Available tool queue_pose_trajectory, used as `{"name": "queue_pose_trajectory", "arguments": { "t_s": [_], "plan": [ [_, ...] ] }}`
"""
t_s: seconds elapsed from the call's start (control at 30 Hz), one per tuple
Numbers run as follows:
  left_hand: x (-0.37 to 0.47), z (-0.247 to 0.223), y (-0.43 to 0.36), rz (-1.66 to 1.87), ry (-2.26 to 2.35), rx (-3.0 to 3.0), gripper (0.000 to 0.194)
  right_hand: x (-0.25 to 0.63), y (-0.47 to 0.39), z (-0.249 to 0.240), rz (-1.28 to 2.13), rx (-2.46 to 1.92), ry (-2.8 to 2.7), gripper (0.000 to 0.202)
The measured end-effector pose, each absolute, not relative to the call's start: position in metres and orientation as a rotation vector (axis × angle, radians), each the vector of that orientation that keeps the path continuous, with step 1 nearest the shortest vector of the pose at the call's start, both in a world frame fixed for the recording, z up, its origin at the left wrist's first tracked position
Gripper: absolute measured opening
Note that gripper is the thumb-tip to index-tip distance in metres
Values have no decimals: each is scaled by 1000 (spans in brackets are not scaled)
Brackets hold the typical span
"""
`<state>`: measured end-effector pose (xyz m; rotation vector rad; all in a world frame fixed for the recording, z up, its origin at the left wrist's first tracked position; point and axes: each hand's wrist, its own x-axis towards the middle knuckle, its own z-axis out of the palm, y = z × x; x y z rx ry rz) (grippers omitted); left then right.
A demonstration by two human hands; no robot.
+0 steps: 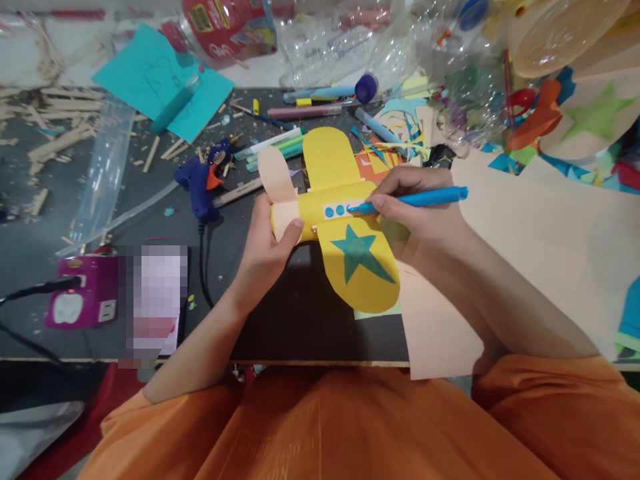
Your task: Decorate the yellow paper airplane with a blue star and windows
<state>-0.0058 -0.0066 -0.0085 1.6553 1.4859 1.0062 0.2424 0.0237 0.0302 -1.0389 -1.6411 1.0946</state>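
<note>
A yellow paper airplane model [310, 208] lies over the dark table before me, with rounded wings and a pale tail piece [277, 177]. My left hand [270, 230] grips its tail end, thumb on top. On the near wing is a teal star [360, 253]. A pale strip [330, 211] along the body carries two filled blue dots and a third, partly drawn one. My right hand [413, 203] is closed round a blue marker [435, 196], its tip touching the strip at the third dot.
Left of the model lies a blue glue gun [197, 187] with its cord. A phone [157, 293] and a purple power adapter [83, 293] sit at the left. Markers [305, 112], paper scraps and plastic bottles [345, 40] crowd the back. Large pale paper [525, 247] covers the right.
</note>
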Motion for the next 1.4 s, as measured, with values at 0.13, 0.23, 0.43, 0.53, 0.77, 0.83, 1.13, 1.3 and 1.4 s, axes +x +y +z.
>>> {"name": "queue_pose_trajectory", "arguments": {
  "t_s": [0.13,0.23,0.43,0.53,0.77,0.83,1.13,1.3,1.4],
  "plan": [
    [-5,-7,-6,989,1494,1665,42,244,23,28,1089,-1095,-1642,27],
    [-5,-7,-6,1000,1493,1664,42,244,22,28,1075,-1139,-1608,31],
    [-7,-11,-6,1001,1458,1662,42,246,25,34,1110,-1152,-1632,32],
    [-7,-10,-7,991,1467,1653,42,246,25,35,1135,-1148,-1611,31],
    [-6,-6,-7,991,1479,1664,42,243,25,31,1109,-1093,-1554,33],
    [-7,-7,-6,982,1484,1668,42,241,24,30,1100,-1099,-1543,33],
    [-11,-11,-5,969,1445,1691,43,243,23,30,1082,-1065,-1593,27],
    [-11,-9,-5,903,1508,1777,43,245,24,32,1073,-1149,-1613,34],
    [-10,-8,-5,887,1504,1795,42,243,24,30,1092,-1128,-1577,34]
  ]
}}
